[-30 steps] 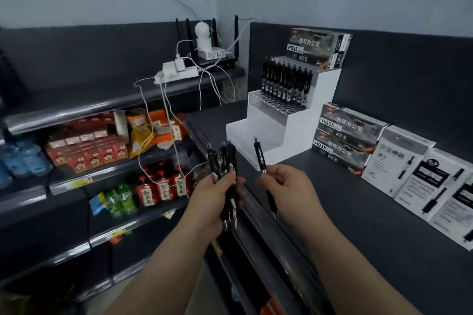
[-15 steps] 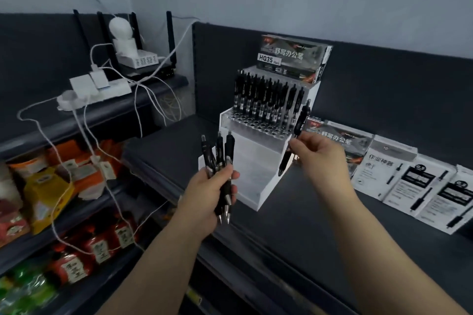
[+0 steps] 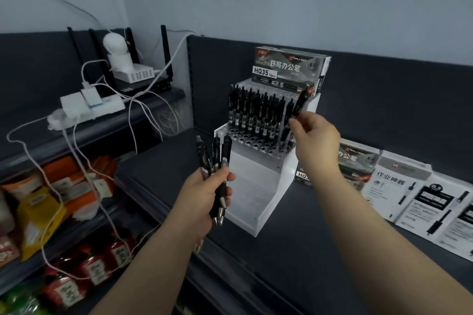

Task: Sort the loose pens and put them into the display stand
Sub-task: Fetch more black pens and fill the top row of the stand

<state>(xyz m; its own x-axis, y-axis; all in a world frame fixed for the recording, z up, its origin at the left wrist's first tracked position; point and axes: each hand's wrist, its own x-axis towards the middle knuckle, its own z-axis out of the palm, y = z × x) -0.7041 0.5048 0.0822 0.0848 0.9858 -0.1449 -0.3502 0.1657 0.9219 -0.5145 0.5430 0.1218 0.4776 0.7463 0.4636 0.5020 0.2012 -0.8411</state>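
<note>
A white stepped display stand point(image 3: 258, 202) sits on the dark counter, its upper tier filled with several black pens point(image 3: 256, 112) and a row of bare holes below them. My left hand point(image 3: 204, 197) grips a bunch of black pens point(image 3: 217, 161), tips down, in front of the stand's left side. My right hand point(image 3: 314, 138) pinches a single black pen point(image 3: 300, 103), held tilted over the right end of the filled row, its lower part hidden behind my fingers.
A pen box marked HQ35 point(image 3: 289, 66) lies on top of the stand. More pen boxes point(image 3: 358, 161) and white pen packs point(image 3: 419, 199) lie to the right. A power strip point(image 3: 89, 107), router and cables occupy the left shelf, with snacks and bottles point(image 3: 64, 284) below.
My right hand has carried the single pen up and to the right end of the stand's filled row. The view has moved closer. My left hand keeps its bunch.
</note>
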